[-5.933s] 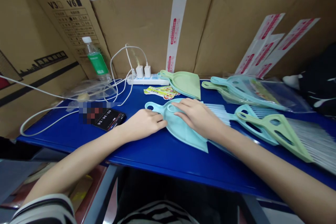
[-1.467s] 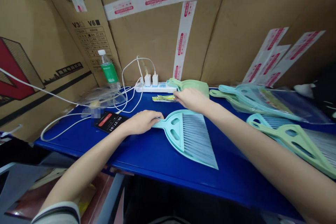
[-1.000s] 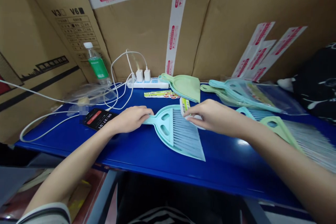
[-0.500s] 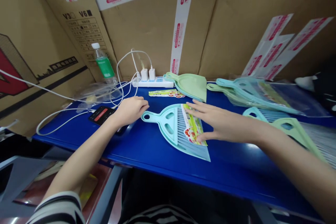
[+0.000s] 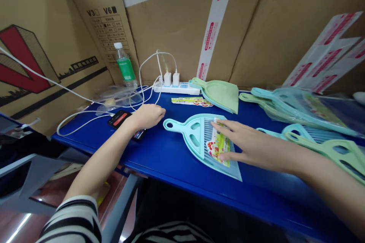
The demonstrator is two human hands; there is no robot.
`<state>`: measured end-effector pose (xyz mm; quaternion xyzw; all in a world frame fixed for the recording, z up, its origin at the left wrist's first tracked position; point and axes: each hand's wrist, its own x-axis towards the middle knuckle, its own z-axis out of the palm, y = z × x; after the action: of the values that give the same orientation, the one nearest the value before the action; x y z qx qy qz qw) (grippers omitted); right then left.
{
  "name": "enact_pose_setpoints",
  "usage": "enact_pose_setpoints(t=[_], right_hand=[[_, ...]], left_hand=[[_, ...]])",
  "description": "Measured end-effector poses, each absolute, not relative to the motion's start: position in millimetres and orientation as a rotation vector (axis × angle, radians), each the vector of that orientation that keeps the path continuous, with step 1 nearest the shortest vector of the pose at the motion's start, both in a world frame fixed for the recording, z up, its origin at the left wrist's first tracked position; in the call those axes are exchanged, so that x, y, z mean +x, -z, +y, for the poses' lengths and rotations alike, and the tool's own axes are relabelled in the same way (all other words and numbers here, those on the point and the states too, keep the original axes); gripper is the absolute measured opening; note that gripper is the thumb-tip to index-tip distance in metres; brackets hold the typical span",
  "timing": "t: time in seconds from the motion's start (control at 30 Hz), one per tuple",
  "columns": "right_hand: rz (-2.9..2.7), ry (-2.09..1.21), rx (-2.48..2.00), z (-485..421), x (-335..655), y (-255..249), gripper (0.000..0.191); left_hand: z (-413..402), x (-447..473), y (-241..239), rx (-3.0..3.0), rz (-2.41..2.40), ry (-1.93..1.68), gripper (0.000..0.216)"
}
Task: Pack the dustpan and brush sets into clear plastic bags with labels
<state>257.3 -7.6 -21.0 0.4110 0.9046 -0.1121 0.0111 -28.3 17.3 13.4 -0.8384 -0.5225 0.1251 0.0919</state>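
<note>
A light-blue dustpan (image 5: pixel 236 171) lies flat on the blue table, its handle pointing left. Nested in it is a matching light-blue brush (image 5: pixel 186 129) with grey bristles. Across the bristles rests a printed label card (image 5: pixel 219 146), yellow-green with a red mushroom figure. My right hand (image 5: pixel 239 140) is over the card's right side, fingers stretched apart, fingertips and thumb at the card. Its palm side is hidden. My left hand (image 5: pixel 149 115) is closed in a loose fist left of the handle, apart from it, with no object visible in it. A phone (image 5: pixel 118 118) lies beside the left wrist.
A green dustpan (image 5: pixel 224 93) sits behind, near more label cards (image 5: pixel 191 101) and a power strip (image 5: pixel 176 89) with white cables. Bagged dustpan sets (image 5: pixel 296 106) and an unbagged green set (image 5: pixel 325 146) lie right. A bottle (image 5: pixel 125 66) stands at back left, before cardboard boxes (image 5: pixel 176 26).
The label card has turned and shifted slightly, lying more in line with the bristles. My right hand stays over it. The whole view has swung left; my left hand remains closed.
</note>
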Motion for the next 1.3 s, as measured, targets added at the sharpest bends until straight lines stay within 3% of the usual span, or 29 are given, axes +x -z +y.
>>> enact_pose_setpoints(t=[0.23,0.57,0.77,1.03,1.3], right_hand=[[2.763,0.375,1.312,-5.2,256.9,19.2,0.099],[2.826,0.558,1.155,-4.7,257.0,16.4,0.089],[2.774,0.501,1.184,-2.8,256.3,14.3,0.089],[2.858,0.432,1.263,-1.2,258.9,17.4,0.086],[2.867,0.345,1.325,2.5,259.0,22.6,0.087]], left_hand=[[16.8,-27.3,-12.6,-2.496,-1.549,-0.404,0.031],[18.8,-28.7,-9.6,-2.503,-1.535,-0.367,0.028],[19.4,-27.1,-8.3,-2.464,-1.566,-0.384,0.028],[23.4,-40.7,-20.7,-2.004,-1.88,-0.053,0.033],[33.2,-64.7,-19.6,-1.939,-2.015,-0.318,0.038]])
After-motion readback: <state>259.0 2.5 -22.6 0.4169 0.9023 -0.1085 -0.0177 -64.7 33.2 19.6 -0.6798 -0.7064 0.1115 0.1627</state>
